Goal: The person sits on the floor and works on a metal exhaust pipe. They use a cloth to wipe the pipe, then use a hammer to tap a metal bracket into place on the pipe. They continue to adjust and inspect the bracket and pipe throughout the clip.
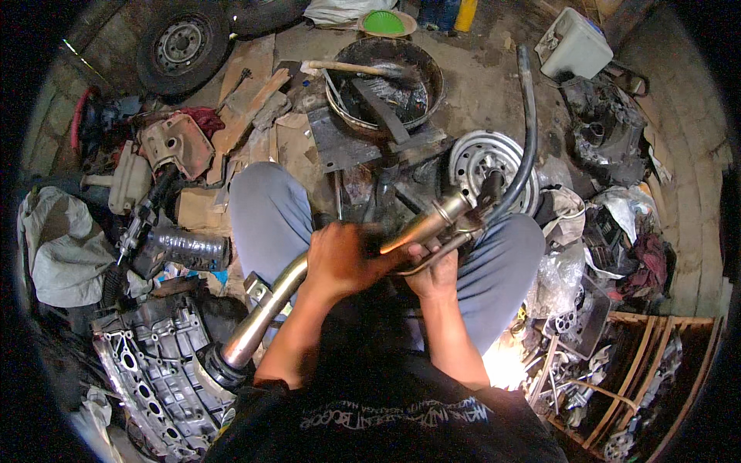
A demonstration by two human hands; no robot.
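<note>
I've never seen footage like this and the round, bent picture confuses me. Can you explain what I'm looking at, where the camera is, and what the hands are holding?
There is only one picture, taken by a wide fisheye camera worn on a person's head and looking down. That is why straight edges bend near the rim and the corners go black. No machine is involved: the two bare forearms coming in from below belong to the person, who sits on the floor with knees in grey trousers.

The left hand wraps around a curved metal exhaust pipe that runs from lower left up to the right. The right hand has its grip on the same pipe's upper end from below.

Around them, the workshop floor holds an engine casing, a steel wheel rim, a dark round basin, a tyre and a white plastic container.
</note>
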